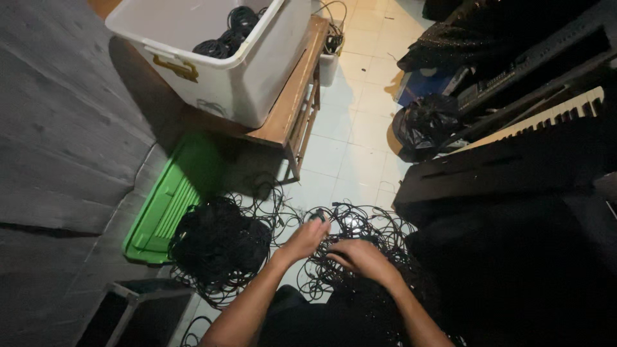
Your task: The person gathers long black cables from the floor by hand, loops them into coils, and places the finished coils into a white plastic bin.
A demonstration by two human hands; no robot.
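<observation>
We start at the left hand (307, 239), and its fingers are curled round a dark cable end, a plug (317, 218) pinched at the fingertips and lifted just above the tangle. The right hand (361, 256) sits just beside it, palm down, fingers bent into the loose black cables (360, 225); we cannot tell whether it grips a strand or only rests on them. Both forearms come up from the bottom edge of the view.

The cables sprawl over the pale tiled floor (353, 154) in loops, and left of the hands we have a denser heap of coiled black cable (218, 247), touching a green plastic lid (164, 205) that lies flat by the grey wall (58, 128). Above that, a wooden bench (292, 103) carries a big white storage tub (225, 71) with more coiled cables inside. In the bottom left corner stands a dark open case (135, 311). Off to the right, a keyboard (553, 115) shows its white keys, with a black plastic bag (424, 125) on the floor near it.
</observation>
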